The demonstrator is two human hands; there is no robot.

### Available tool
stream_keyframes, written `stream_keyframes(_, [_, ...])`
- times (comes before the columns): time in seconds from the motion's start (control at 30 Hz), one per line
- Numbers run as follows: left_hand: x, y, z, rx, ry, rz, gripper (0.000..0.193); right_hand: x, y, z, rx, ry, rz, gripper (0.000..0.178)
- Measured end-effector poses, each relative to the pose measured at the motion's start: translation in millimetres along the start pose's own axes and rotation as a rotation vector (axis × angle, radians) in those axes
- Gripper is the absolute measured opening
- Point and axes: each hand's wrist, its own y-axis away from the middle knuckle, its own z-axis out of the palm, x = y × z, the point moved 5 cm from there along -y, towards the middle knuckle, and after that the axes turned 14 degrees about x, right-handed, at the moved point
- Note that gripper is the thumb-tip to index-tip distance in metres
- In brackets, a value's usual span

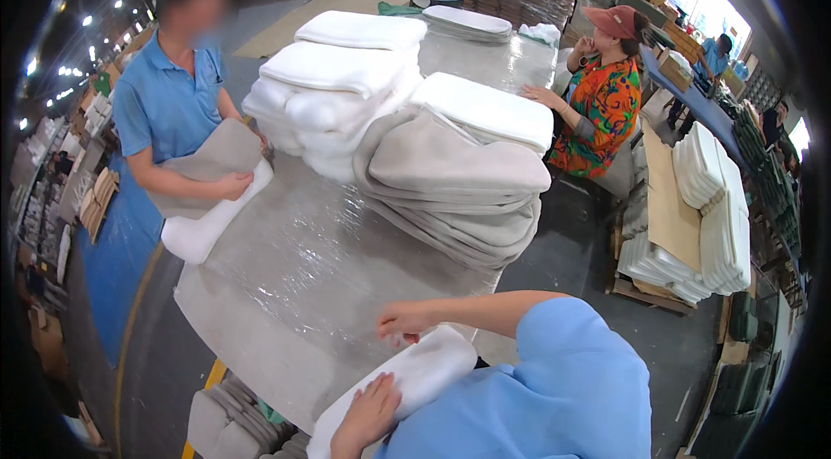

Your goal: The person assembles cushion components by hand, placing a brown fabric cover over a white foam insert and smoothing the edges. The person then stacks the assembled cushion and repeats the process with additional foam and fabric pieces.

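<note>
A long white padded cushion (424, 370) with rounded ends lies at the table's near edge, close to my body. My left hand (372, 410) rests flat on its top, fingers stretched out. Just beyond the cushion's far side is my right hand (407, 322), its fingers loosely bent and somewhat apart, with nothing visible in it. Whether its fingertips touch the cushion I cannot tell. The table (303, 286) under them has a grey, shiny plastic-like cover. Farther up it, a stack of grey fabric covers (459, 173) sits beside piled white cushions (338, 69).
Across at the left, a person in a blue shirt (173, 95) holds a grey cover over a white cushion. Another in a patterned top (597, 121) stands at the table's right side. Grey pieces (229, 424) are stacked below the near left edge. A loaded pallet (684, 225) stands right.
</note>
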Motion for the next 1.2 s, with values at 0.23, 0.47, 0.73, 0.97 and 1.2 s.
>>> stream_keyframes(0.23, [-29,91,-29,-0.018,-0.355,-0.042,0.066,62,71,-110,0.522,0.308,-0.051,0.034])
stream_keyframes(0.47, [-22,66,11,0.479,-0.517,0.071,0.058,110,112,-96,0.436,0.807,0.037,0.045])
stream_keyframes(0.73, [-9,41,-28,0.281,-0.399,-0.173,0.043,130,94,-31,0.408,0.646,-0.201,0.081])
stream_keyframes(0.97, [-27,23,-61,0.352,-0.387,-0.046,0.039,146,102,-30,0.628,0.343,-0.285,0.09])
stream_keyframes(1.2, [-26,48,-109,0.363,0.467,-0.03,0.03,63,205,11,0.527,-0.319,-0.097,0.081])
